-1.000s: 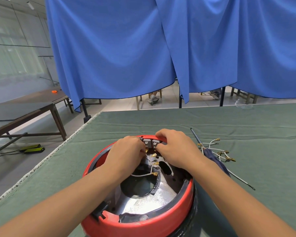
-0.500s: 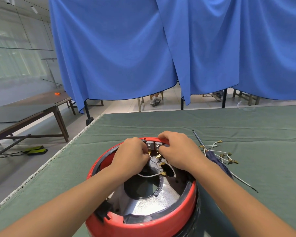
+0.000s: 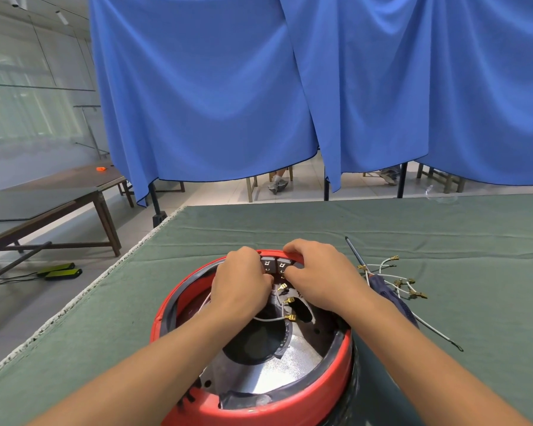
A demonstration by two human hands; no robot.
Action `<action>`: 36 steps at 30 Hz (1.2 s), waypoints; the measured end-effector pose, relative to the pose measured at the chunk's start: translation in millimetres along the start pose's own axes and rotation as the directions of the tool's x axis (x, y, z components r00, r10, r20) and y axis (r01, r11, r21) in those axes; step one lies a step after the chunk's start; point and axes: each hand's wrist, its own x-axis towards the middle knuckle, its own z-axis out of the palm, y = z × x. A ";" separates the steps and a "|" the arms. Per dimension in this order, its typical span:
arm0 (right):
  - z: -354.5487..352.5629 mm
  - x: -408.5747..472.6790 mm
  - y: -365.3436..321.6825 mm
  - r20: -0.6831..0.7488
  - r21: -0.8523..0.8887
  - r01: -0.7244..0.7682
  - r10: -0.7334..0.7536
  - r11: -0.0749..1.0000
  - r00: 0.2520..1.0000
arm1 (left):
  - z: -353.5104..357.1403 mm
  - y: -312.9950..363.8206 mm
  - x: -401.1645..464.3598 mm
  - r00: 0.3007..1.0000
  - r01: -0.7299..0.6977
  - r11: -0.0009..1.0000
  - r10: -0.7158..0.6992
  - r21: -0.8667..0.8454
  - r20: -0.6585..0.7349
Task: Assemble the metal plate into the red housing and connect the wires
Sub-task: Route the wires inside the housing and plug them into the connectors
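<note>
Red housing [image 3: 253, 404] sits on green table cloth [image 3: 111, 318], metal plate [image 3: 277, 373] seated inside. Both hands work at the housing's 12 o'clock rim by two grey terminal blocks [image 3: 274, 264]. Left hand [image 3: 240, 284] fingers curled inward; contents hidden, cannot tell. Right hand [image 3: 317, 278] grips the rim. White wires [image 3: 277, 318] lie between the hands. Spare wires [image 3: 394, 281] and screwdriver [image 3: 385, 290] lie at 3 o'clock.

Both forearms bare right up to the frame edge, no sleeves, gloves, watch or rings showing on left hand [image 3: 240, 285] or right hand [image 3: 319, 279]; fingers [image 3: 293, 248] bare, nails short where visible.
</note>
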 end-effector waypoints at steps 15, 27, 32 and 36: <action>-3.4 -3.0 -2.0 0.008 -0.022 0.009 -0.009 1.000 1.000 | 5.7 -0.7 1.3 0.998 -0.008 1.000 0.009 0.025 -0.055; -3.2 -3.1 -2.7 0.017 -0.037 0.017 -0.016 0.999 1.000 | 5.3 1.2 -0.5 0.997 -0.027 0.999 0.030 0.047 -0.073; -2.0 4.5 -0.1 0.066 0.039 -0.029 0.026 0.999 0.997 | 3.3 0.0 -1.5 0.999 -0.015 0.999 0.016 0.035 -0.044; -5.5 23.6 -6.8 0.137 -0.007 -0.025 0.026 1.000 0.990 | -0.1 1.0 -5.3 1.000 -0.019 1.000 0.019 0.003 -0.007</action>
